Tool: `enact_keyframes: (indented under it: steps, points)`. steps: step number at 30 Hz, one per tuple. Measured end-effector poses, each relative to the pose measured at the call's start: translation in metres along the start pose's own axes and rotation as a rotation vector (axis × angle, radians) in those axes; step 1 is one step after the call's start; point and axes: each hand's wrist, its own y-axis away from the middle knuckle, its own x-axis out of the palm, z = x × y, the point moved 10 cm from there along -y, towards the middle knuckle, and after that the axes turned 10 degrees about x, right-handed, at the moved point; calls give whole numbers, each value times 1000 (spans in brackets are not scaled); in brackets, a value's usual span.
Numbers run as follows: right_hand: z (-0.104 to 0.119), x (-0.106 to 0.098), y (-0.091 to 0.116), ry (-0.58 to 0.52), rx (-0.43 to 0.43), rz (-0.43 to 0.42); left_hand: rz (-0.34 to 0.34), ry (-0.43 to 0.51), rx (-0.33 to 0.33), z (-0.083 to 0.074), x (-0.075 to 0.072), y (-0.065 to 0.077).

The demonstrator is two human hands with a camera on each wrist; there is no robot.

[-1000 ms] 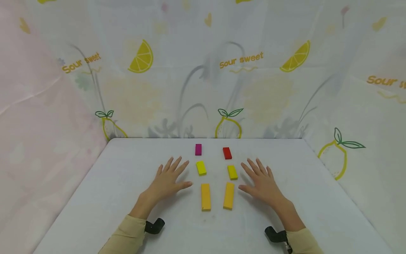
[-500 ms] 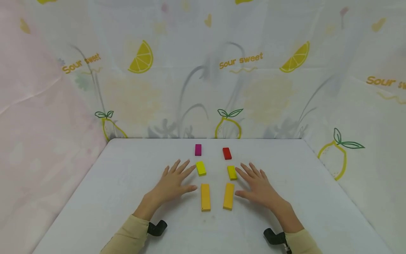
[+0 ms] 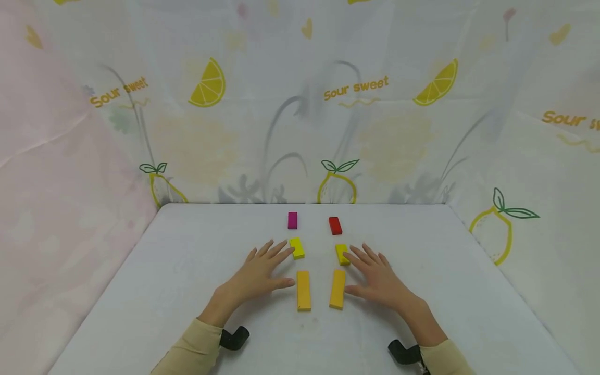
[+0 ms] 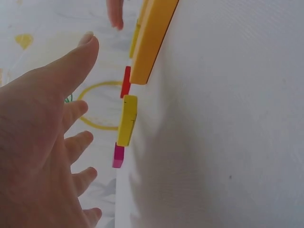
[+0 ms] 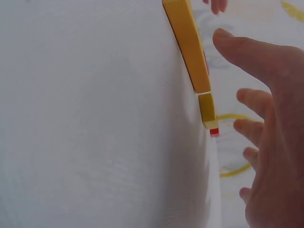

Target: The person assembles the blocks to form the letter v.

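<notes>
In the head view, two columns of small blocks lie on the white table. The left column has a magenta block, a yellow block and a longer orange block. On the right are a red block, another yellow block and another orange block. My left hand hovers with spread fingers, its index tip overlapping the left yellow block and its thumb beside the orange one. Fingers spread too, my right hand mirrors it, index tip over the right yellow block. Both wrist views show empty palms above the table.
The white table reaches back to a printed curtain with lemons and lettering, which also hangs at both sides. Black wrist cameras sit on both wrists, the left camera and the right camera.
Both hands have moved inward, closer to the blocks and to each other. Their fingertips now overlap the yellow blocks in the head view. The blocks have stayed in place.
</notes>
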Motion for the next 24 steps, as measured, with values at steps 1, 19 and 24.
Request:
enact_keyframes:
  steps: [1, 19, 24]
  points:
    - [0, 1, 0, -1, 4, 8, 6, 2, -4, 0, 1, 0]
    - [9, 9, 5, -42, -17, 77, 110, 11, 54, -24, 16, 1]
    - [9, 12, 7, -68, -12, 110, 119, -1, 79, -29, 21, 0]
